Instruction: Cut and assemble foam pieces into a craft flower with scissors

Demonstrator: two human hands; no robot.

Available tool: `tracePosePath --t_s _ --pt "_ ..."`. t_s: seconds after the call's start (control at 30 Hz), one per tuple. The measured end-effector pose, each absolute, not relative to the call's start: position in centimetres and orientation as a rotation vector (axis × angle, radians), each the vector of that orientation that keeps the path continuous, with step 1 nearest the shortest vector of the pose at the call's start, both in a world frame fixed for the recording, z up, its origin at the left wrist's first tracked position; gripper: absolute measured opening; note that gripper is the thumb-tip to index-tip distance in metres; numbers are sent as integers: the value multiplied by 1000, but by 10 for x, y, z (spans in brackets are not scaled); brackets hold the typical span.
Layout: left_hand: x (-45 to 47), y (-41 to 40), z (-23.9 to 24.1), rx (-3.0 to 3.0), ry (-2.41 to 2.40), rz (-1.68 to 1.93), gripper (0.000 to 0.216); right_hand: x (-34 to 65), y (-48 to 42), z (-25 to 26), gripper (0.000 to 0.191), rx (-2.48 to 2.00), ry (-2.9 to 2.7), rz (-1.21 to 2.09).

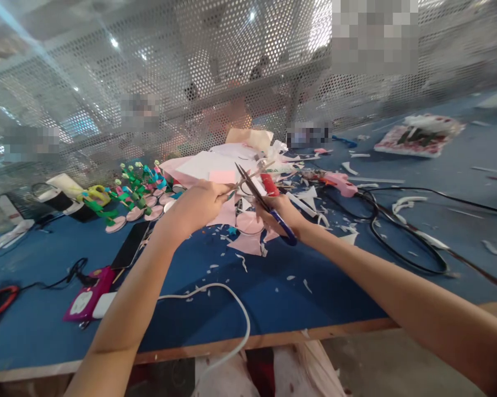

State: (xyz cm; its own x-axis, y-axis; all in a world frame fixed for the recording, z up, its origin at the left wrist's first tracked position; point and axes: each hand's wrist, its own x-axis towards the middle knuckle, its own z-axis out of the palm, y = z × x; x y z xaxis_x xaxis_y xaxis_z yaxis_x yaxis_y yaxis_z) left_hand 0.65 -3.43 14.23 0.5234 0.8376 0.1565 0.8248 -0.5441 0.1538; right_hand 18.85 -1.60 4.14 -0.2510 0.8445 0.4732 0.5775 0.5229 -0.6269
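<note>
My right hand (282, 214) is closed around a pair of scissors (282, 225) with dark blue handles, its blades pointing up and to the left. Opposite it, my left hand (201, 203) pinches a thin, light-coloured stick (254, 173) that slants toward the blades. Whether the blades touch the stick I cannot tell. Below the hands lie a round pink disc (249, 223), pink paper scraps (248, 244) and a small blue star (232, 230). A red cylinder (269, 184) stands just behind the scissors, partly hidden. White and pink sheets (207, 165) are piled behind.
Small craft plants on pink discs (135, 213) stand to the left, near a black phone (129, 245) and a magenta device (89, 295). A pink glue gun (340, 183) and a looped black cable (401, 264) lie right. A white cable (242, 309) crosses the front edge. Perforated metal mesh (215, 60) rises behind.
</note>
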Motion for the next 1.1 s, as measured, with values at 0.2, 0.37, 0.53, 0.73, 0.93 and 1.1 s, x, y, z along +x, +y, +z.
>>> tracePosePath --t_s 0.2,0.37,0.53,0.73,0.93,1.1 --pt "16 -36 138 2675 1444 278 32 194 -19 39 36 -1233 -1969 326" --pt "17 -34 135 2657 1393 220 33 195 -21 42 31 -1304 -2050 291" --pt "5 -29 141 2662 1394 337 34 187 -16 41 33 -1328 -2041 213" --pt "13 -32 137 2689 1403 294 33 190 -20 43 37 -1334 -1998 238" --pt "18 -33 132 2642 1382 244 36 190 -26 48 28 -1378 -2026 261" --pt "10 -33 139 2654 1429 324 33 187 -17 42 29 -1404 -2076 123"
